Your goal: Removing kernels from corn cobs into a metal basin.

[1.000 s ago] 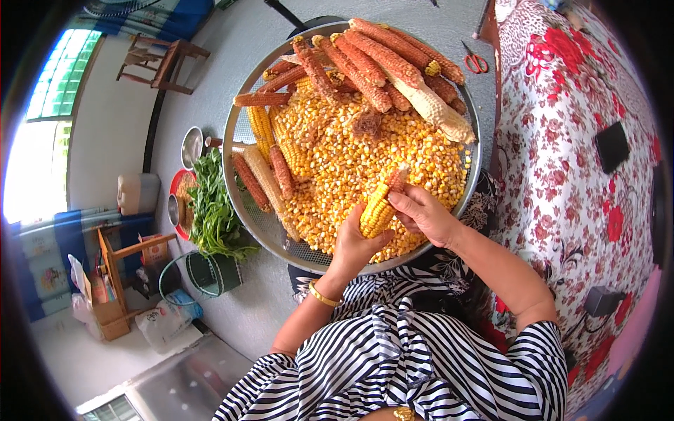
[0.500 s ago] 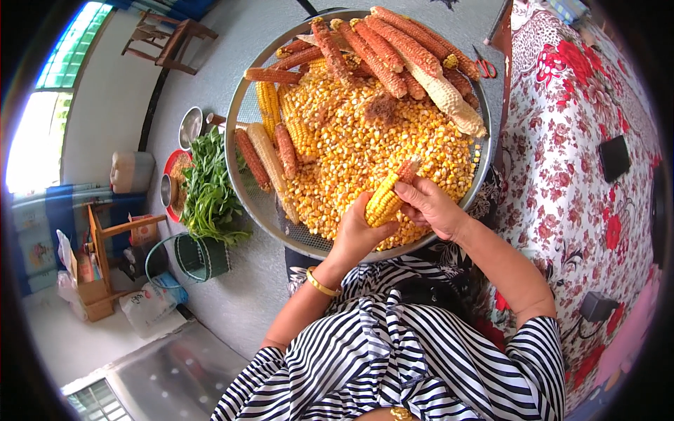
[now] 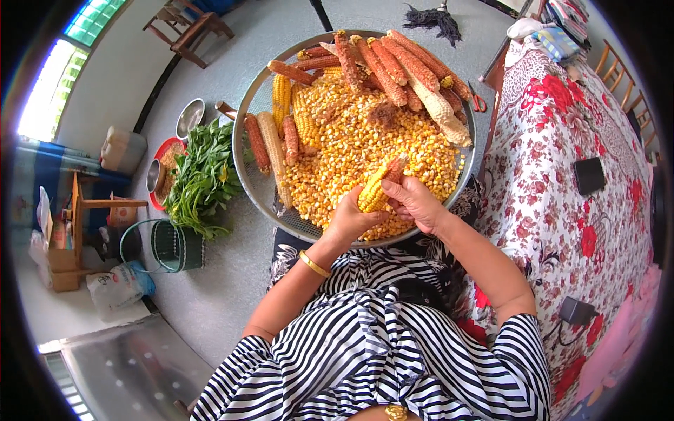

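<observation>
My left hand [image 3: 351,217] is wrapped round the lower end of a partly stripped corn cob [image 3: 375,195], yellow with kernels there and bare reddish at its upper end. My right hand [image 3: 415,203] grips the same cob from the right, thumb pressed against the edge of the kernels. Both hands are over the near side of a round metal mesh tray [image 3: 300,223] on my lap. Loose yellow kernels [image 3: 344,154] fill its middle. Stripped reddish cobs [image 3: 386,63] lie along the far rim. Ears with kernels [image 3: 305,125] rest on the left beside a pale cob [image 3: 272,144].
Leafy greens [image 3: 207,172], a red basin [image 3: 167,151], metal bowls [image 3: 189,118] and a green basket [image 3: 179,245] stand on the floor at left. Red-handled scissors [image 3: 479,102] lie beyond the tray's right rim. A flowered bed cover [image 3: 547,154] holds a black phone-like slab [image 3: 588,175].
The whole view has shifted, showing more of the far floor and bed. My right thumb has moved slightly along the cob, and more of its bare reddish core shows. Both hands keep their grip.
</observation>
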A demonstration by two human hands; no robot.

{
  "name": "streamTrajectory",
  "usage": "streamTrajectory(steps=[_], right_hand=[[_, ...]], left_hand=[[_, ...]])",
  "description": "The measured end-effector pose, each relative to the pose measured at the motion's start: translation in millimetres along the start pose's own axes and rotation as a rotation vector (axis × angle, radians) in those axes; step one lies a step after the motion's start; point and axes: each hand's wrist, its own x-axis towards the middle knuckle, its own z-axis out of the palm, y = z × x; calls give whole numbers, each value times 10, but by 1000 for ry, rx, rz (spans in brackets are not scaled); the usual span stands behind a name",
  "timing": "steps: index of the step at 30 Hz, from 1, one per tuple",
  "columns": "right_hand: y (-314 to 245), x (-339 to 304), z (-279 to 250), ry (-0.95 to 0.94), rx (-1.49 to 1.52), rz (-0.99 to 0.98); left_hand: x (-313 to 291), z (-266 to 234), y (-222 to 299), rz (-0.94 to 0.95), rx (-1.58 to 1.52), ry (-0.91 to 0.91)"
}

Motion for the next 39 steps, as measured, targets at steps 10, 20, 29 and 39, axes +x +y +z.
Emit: streamTrajectory(steps=[10,20,29,39], right_hand=[[51,7,-43,56,34,39],[-48,-10,-30,-53,84,11],[58,5,-29,42,28,-24],[-44,77,-143,249,-683,-568]], left_hand=[[-22,33,13,35,-218,-80],[-65,72,103,-31,-309,-14],[-93,75,169,-67,-376,-100],[6,102,-13,316,-92,164]])
